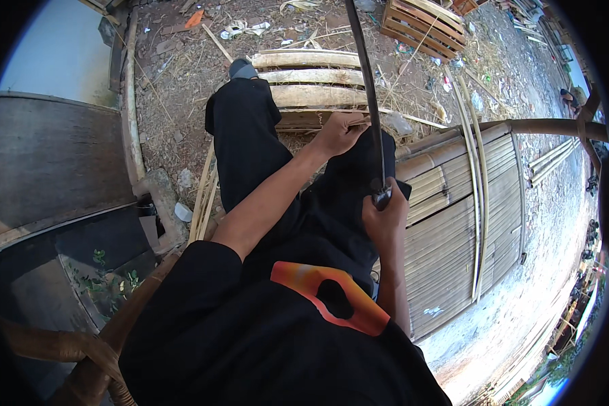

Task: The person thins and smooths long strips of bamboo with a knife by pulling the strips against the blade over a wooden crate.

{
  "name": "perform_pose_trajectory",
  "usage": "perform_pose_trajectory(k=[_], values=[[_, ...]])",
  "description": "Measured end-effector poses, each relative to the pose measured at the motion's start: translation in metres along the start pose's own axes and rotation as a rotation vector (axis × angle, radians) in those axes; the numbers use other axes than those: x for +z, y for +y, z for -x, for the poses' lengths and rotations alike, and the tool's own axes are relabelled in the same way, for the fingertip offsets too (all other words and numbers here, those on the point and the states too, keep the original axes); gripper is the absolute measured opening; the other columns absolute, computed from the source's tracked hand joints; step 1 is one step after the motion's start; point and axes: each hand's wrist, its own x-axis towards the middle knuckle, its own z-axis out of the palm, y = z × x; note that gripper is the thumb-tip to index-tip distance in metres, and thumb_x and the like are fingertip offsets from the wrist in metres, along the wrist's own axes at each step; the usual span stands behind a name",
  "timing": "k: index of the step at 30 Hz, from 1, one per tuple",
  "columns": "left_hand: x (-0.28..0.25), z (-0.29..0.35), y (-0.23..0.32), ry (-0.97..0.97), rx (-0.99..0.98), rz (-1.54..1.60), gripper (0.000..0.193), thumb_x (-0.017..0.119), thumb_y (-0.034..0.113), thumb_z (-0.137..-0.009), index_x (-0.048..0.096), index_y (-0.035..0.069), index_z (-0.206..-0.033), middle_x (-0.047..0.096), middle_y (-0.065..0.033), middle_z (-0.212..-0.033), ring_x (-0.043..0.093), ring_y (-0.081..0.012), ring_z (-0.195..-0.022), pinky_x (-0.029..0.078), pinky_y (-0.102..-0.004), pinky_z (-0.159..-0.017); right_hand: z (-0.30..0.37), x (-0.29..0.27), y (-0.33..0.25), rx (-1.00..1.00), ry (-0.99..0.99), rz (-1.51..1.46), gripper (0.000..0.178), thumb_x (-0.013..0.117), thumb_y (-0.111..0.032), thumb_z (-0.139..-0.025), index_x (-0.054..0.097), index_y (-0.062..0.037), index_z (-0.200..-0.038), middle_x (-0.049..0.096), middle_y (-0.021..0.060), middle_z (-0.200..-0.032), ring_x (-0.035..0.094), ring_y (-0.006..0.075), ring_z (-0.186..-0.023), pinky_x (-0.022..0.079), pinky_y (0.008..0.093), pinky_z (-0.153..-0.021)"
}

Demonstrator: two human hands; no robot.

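Note:
In my right hand [387, 208] is the grip of a machete [371, 84]. Its long, narrow, dark blade points away from me and runs out past the top edge of the picture. My left hand [342, 134] is closed beside the blade, above my right thigh, with its fingertips close to the metal. Whatever it pinches is too small to make out. A thin pale strip [413, 118] of wood or bamboo shows just right of the blade, near those fingers. Beyond my hands lies a low slatted wooden crate [311, 76], with my left foot at its left end.
On the right stands a bamboo-slat platform [446, 250] with long bamboo strips [479, 203] across it. Another slatted crate [423, 27] is at the far right. Litter and shavings cover the dirt ground [176, 81]. Dark boards [54, 162] and a concrete block [162, 203] are at left.

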Motion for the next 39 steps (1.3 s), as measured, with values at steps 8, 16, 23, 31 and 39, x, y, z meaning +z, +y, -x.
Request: perform_pose_trajectory(k=[8,16,23,31,39], values=[[0.003,0.000,0.004,0.064,-0.071,0.033,0.029,0.060,0.028,-0.100,0.069,0.001,-0.105,0.054,-0.0005,-0.064,0.046,-0.0071,-0.062,0.042,-0.0290,-0.056,-0.002,0.007,0.011,0.042,-0.060,-0.037,0.013,0.065,-0.006,-0.081,0.053,-0.0001,-0.082,0.058,0.0123,-0.060,0.062,0.0243,-0.054,0.045,0.0353,-0.054],[-0.006,0.004,0.015,0.101,-0.046,-0.011,0.022,0.061,0.021,-0.099,0.070,0.002,-0.106,0.055,-0.0025,-0.063,0.047,-0.0058,-0.062,0.043,-0.0287,-0.056,0.019,-0.001,-0.014,0.006,-0.008,-0.147,0.034,0.064,-0.031,-0.097,0.054,-0.0010,-0.108,0.057,0.0093,-0.063,0.057,0.0205,-0.054,0.042,0.0349,-0.053],[-0.001,-0.003,0.015,0.133,-0.044,0.052,0.017,0.065,0.016,-0.095,0.068,-0.001,-0.094,0.062,-0.0170,-0.073,0.050,-0.0130,-0.060,0.044,-0.0324,-0.058,0.014,-0.013,-0.010,0.008,-0.059,-0.116,0.037,0.057,-0.035,-0.101,0.054,0.0008,-0.110,0.056,0.0093,-0.062,0.053,0.0180,-0.052,0.041,0.0342,-0.052],[0.001,-0.003,0.022,0.165,0.022,0.041,0.016,0.065,0.013,-0.094,0.065,-0.002,-0.088,0.055,-0.0153,-0.065,0.040,-0.0151,-0.058,0.043,-0.0307,-0.056,0.018,-0.019,-0.017,0.010,-0.013,-0.365,0.042,0.054,-0.042,-0.101,0.055,0.0000,-0.108,0.050,0.0008,-0.059,0.049,0.0086,-0.051,0.036,0.0271,-0.048],[0.002,-0.002,0.020,0.095,0.020,0.083,0.021,0.064,0.008,-0.091,0.054,-0.003,-0.077,0.043,-0.0137,-0.062,0.033,-0.0159,-0.059,0.038,-0.0300,-0.054,0.013,-0.002,-0.001,-0.005,-0.033,-0.205,0.039,0.056,-0.039,-0.100,0.056,-0.0004,-0.108,0.053,0.0036,-0.058,0.052,0.0120,-0.051,0.038,0.0296,-0.049]])
